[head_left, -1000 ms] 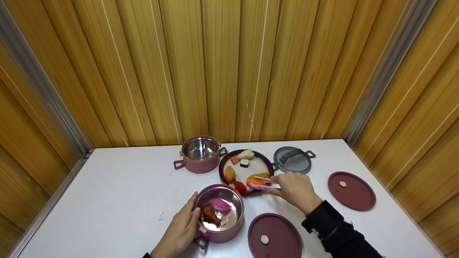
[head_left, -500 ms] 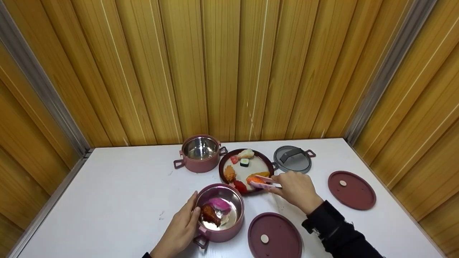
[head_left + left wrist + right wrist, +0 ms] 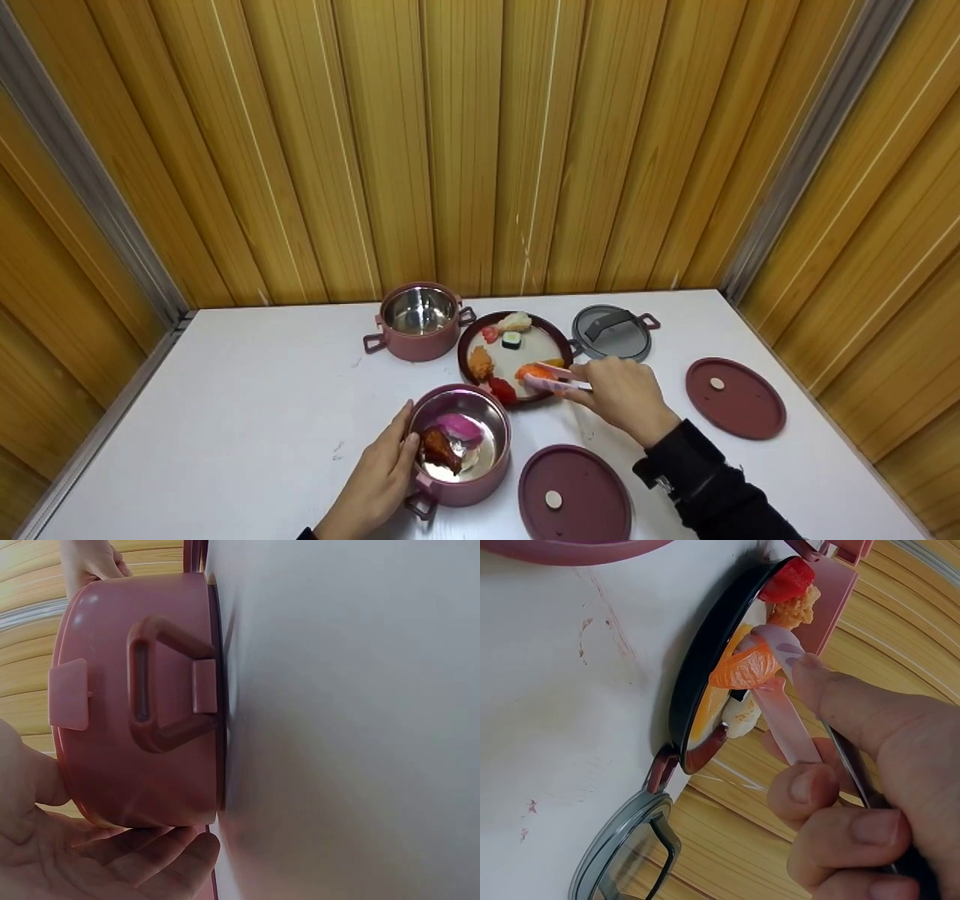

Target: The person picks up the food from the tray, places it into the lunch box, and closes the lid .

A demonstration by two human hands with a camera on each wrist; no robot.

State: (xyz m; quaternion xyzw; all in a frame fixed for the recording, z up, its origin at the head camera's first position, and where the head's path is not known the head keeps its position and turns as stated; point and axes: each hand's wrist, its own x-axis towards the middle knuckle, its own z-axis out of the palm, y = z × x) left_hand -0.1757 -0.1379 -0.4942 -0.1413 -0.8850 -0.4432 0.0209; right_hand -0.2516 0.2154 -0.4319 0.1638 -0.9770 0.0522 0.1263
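Head view: your right hand (image 3: 621,393) pinched pink tongs (image 3: 559,379) on an orange sushi piece (image 3: 534,371) lying on the plate (image 3: 471,339), while your left hand (image 3: 382,469) lay with relaxed fingers against the near pot (image 3: 459,442). Two pieces were already in that pot. Judged from this, the orange piece and some five more on the plate remained; the far pot (image 3: 418,321) held nothing.

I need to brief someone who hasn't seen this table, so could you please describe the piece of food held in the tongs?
On the white table, find the round black-rimmed plate of sushi. At its near right edge, pink tongs in the right hand pinch an orange salmon sushi piece, the only piece clamped.
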